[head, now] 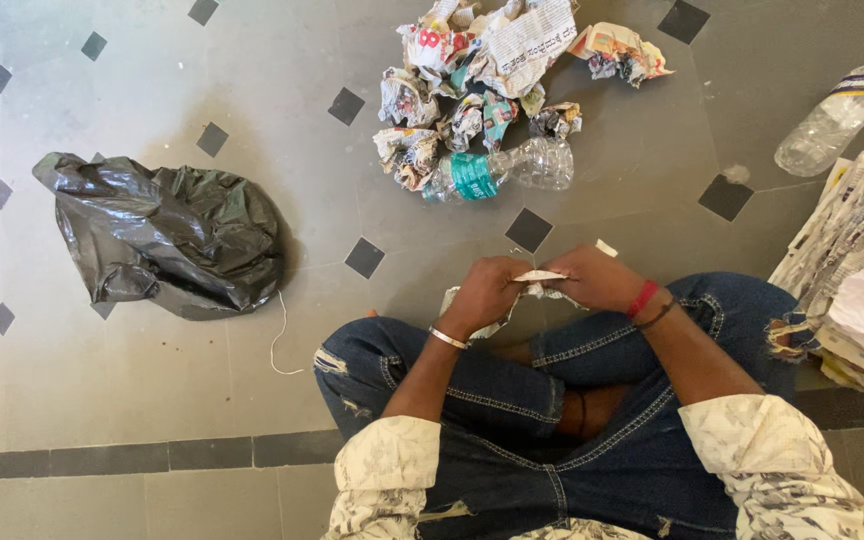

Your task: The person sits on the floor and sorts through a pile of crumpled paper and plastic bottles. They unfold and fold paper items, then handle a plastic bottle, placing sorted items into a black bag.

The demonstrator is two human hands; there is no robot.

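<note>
A sheet of newspaper [537, 278] is pinched in the closed grip of the left hand [487, 293] and right hand [592, 278], for crumpling; crumpled paper balls [472, 80] lie beyond.

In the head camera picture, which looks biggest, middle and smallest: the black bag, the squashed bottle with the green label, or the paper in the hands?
1. Black bag
2. Squashed bottle
3. Paper, partly hidden by both hands, so unsure
</note>
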